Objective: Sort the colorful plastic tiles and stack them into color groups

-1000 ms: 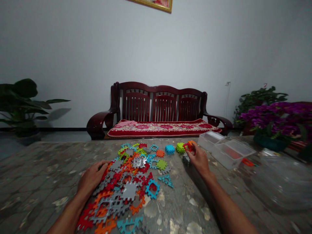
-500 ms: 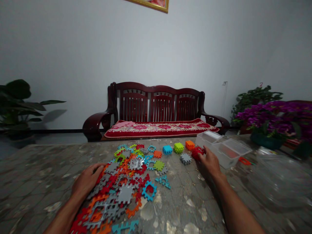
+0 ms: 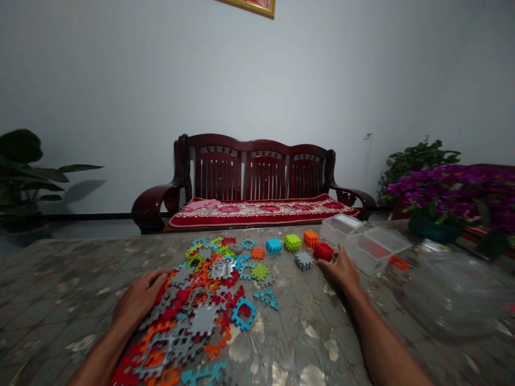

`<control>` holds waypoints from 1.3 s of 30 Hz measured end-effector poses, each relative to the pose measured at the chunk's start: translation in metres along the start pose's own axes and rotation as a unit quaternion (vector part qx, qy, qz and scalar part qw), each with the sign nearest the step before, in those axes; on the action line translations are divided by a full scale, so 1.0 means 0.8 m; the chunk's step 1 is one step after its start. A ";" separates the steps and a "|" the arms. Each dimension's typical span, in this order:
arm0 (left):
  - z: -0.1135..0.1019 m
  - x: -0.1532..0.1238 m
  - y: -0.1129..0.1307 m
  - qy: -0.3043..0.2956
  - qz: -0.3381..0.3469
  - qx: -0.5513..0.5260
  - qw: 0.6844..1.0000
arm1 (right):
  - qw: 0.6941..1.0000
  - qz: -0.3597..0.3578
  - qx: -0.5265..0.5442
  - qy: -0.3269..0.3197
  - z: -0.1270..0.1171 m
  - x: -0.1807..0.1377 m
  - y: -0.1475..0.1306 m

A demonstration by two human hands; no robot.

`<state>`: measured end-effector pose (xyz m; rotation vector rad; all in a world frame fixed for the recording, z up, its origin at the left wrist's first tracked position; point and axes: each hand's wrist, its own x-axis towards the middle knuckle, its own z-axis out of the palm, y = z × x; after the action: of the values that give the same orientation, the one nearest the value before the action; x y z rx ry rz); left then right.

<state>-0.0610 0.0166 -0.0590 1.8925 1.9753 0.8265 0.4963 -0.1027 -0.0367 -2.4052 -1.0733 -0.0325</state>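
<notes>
My right hand [image 3: 340, 268] is beside a stack of red toothed puzzle pieces [image 3: 323, 251], thumb and fingers apart around its near right side. Whether the fingertips still touch the stack I cannot tell. Close by stand stacks of grey [image 3: 304, 260], orange [image 3: 311, 238], lime green [image 3: 292, 242] and blue [image 3: 274, 246] pieces. My left hand [image 3: 139, 297] rests loosely at the left edge of a mixed pile of interlocking pieces [image 3: 203, 320], fingers stretched out and lying against it. The pile holds squares, frames and a blue triangle [image 3: 267, 298].
An open clear plastic box [image 3: 368, 257] with compartments stands beyond my right hand. More clear plastic containers [image 3: 454, 295] lie at the right, near an orange item [image 3: 399, 262] and a pot of purple flowers [image 3: 442, 203]. A wooden bench [image 3: 257, 161] stands behind the patterned table [image 3: 289, 332].
My right thumb and fingers have spread from the red stack, which now shows more fully and sits neatly on the table. My left hand stays by the pile. The view has shifted slightly.
</notes>
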 end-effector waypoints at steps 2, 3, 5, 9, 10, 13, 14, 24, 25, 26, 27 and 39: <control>0.000 -0.001 0.001 0.000 -0.001 -0.002 1.000 | 0.999 -0.005 -0.031 0.005 -0.001 -0.003 -0.006; 0.000 -0.001 0.001 -0.003 -0.003 -0.003 1.000 | 0.999 -0.007 -0.045 0.007 -0.001 -0.004 -0.008; 0.000 0.000 0.000 -0.008 -0.004 -0.006 1.000 | 0.998 -0.009 -0.064 0.008 -0.002 -0.004 -0.013; 0.001 0.001 -0.004 -0.015 0.006 -0.013 1.000 | 0.997 -0.008 -0.079 0.004 -0.003 -0.004 -0.017; 0.001 0.002 -0.004 -0.016 0.007 -0.014 1.000 | 0.997 -0.008 -0.082 0.002 -0.004 -0.004 -0.017; 0.001 0.001 -0.005 -0.013 0.001 -0.013 1.000 | 0.996 -0.010 -0.092 -0.001 -0.005 -0.005 -0.021; 0.001 0.001 -0.005 -0.013 -0.002 -0.013 1.000 | 0.995 -0.009 -0.095 -0.003 -0.006 -0.006 -0.022; -0.001 0.000 -0.001 -0.008 -0.008 -0.004 1.000 | 0.996 -0.003 -0.091 0.004 -0.002 -0.006 -0.032; -0.001 0.000 0.000 -0.006 -0.009 -0.005 1.000 | 0.996 -0.004 -0.091 0.005 -0.001 -0.005 -0.032; -0.001 0.000 0.000 -0.005 -0.009 -0.007 1.000 | 0.996 -0.004 -0.090 0.007 0.000 -0.005 -0.031; -0.001 -0.001 0.001 -0.003 -0.008 -0.009 1.000 | 0.996 -0.005 -0.089 0.008 0.001 -0.004 -0.031; 0.000 0.002 -0.003 -0.007 -0.005 -0.019 1.000 | 0.996 -0.016 -0.087 0.001 0.004 0.000 -0.035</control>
<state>-0.0634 0.0184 -0.0602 1.8602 1.9462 0.8383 0.4762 -0.0852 -0.0271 -2.5408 -1.1502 -0.1444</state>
